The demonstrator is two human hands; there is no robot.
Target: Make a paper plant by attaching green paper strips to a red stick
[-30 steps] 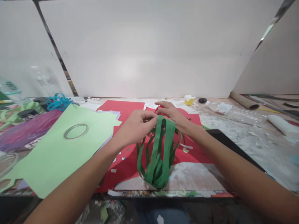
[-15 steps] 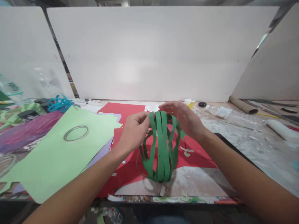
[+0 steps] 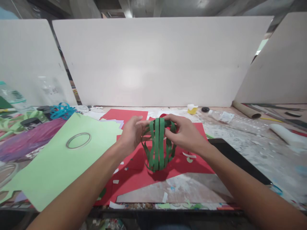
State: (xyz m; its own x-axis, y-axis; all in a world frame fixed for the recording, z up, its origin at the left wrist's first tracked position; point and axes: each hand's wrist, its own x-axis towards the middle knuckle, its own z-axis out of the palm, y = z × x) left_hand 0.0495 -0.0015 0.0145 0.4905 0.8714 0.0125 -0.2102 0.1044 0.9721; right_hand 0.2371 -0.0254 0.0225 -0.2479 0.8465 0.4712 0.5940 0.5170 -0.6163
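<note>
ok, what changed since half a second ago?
Right hand closed in and took the top of the green paper-strip cage; left hand opened from its pinch, now at the cage's left side. Cage shifted slightly left and forward. Tape ring stayed on the light-green sheet.

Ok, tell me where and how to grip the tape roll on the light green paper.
Pinch the tape roll by its right rim from above, ideally with the left hand, which is nearer: it lies flat, and its open middle should leave room for fingertips inside, thumb outside.
</note>
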